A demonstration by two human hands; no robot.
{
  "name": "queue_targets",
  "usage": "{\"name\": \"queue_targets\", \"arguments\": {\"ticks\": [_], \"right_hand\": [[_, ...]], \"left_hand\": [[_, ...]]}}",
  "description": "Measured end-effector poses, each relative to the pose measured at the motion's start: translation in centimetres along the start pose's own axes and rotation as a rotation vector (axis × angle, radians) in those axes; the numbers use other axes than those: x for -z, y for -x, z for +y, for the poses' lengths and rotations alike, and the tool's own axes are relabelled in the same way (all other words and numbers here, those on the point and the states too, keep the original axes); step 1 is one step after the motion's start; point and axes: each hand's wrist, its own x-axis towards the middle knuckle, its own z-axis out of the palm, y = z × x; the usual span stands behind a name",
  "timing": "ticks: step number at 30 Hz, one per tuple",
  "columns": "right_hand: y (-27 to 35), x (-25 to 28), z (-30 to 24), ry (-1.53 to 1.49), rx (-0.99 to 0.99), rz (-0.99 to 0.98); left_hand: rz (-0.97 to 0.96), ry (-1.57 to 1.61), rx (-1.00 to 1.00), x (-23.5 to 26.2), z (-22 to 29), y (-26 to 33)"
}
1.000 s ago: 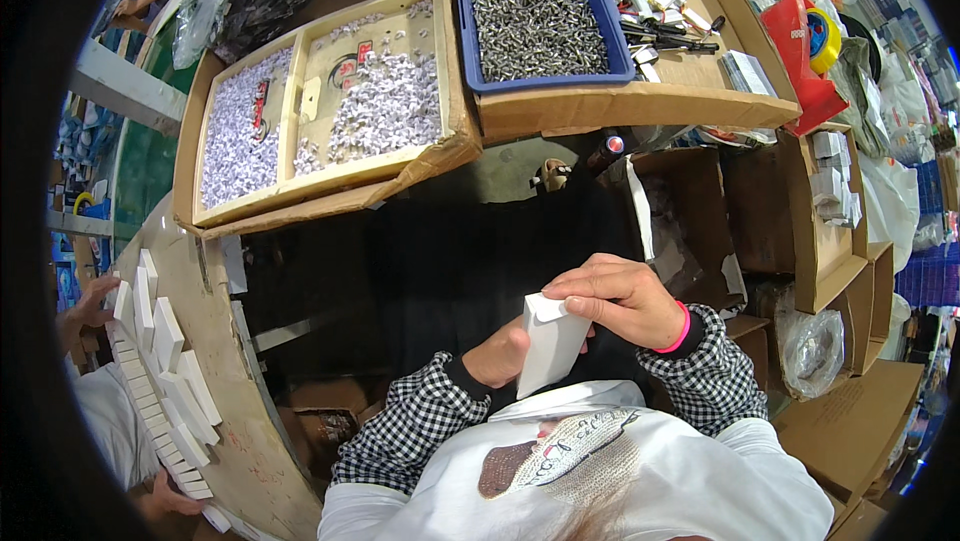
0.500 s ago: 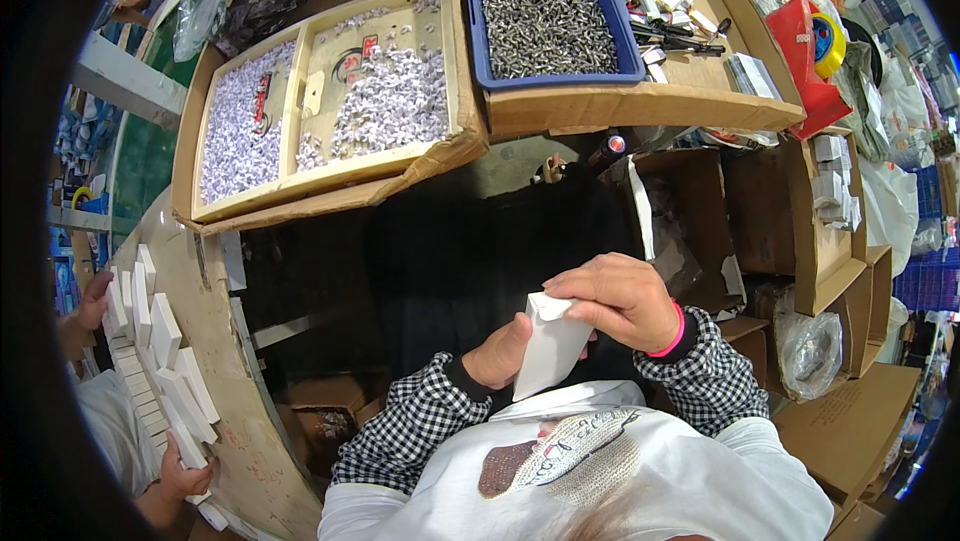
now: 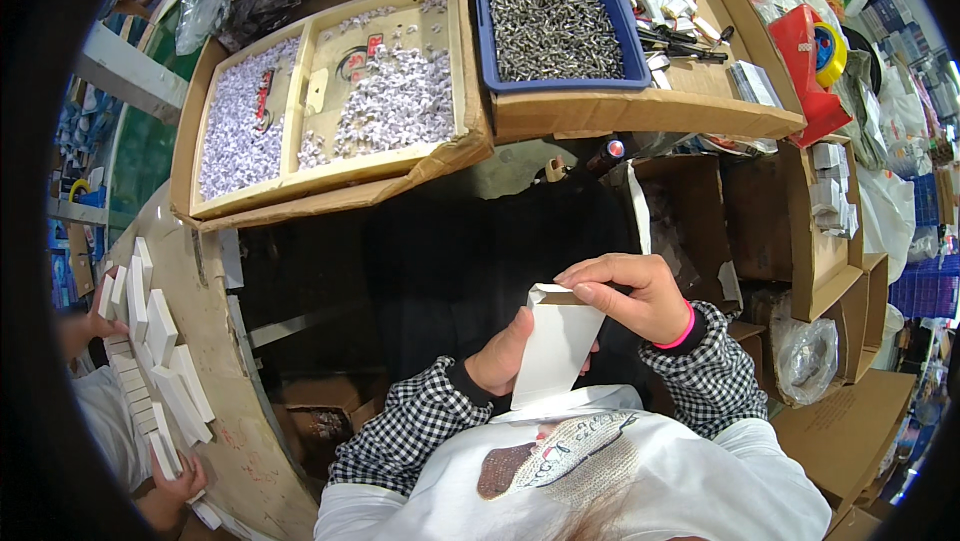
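Note:
A white carton [image 3: 553,353] stands tilted in front of my chest. My left hand [image 3: 503,353] is closed around its left side, thumb lying along the edge. At the upper end, my right hand [image 3: 630,296] pinches the carton's flap between thumb and fingers. A brownish inner strip shows at that end, under the lifted flap. Whatever is inside the carton is hidden. Some fingertips behind the carton show only in part.
Ahead are a wooden tray [image 3: 292,131] of small white pieces, a blue bin [image 3: 487,41] of small metal parts, and a red tape dispenser [image 3: 800,46]. At left, a co-worker's hands [image 3: 180,481] touch white boxes [image 3: 178,401] on a table. Cardboard boxes [image 3: 850,431] stand right.
The carton's top flap has lifted, and the end now shows a brownish inside. My right hand has moved slightly right. The co-worker's lower hand has shifted down with a white box.

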Motion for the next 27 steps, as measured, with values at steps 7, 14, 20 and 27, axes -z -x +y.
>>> {"name": "queue_targets", "arguments": {"ticks": [7, 14, 20, 27], "right_hand": [[0.4, -0.5, -0.9, -0.28, -0.352, 0.005], [0.5, -0.8, -1.8, -0.107, -0.319, 0.084], [0.4, -0.2, -2.0, -0.055, -0.305, 0.03], [0.5, -0.9, -1.7, 0.265, -0.014, 0.056]], "left_hand": [[0.043, -0.035, 0.008, 0.1, -0.2, 0.1], [0.048, -0.09, 0.029, 0.1, -0.3, 0.2], [0.03, -0.118, 0.032, -0.1, 0.0, 0.1], [0.067, -0.086, 0.008, 0.1, -0.3, 0.2]]}}
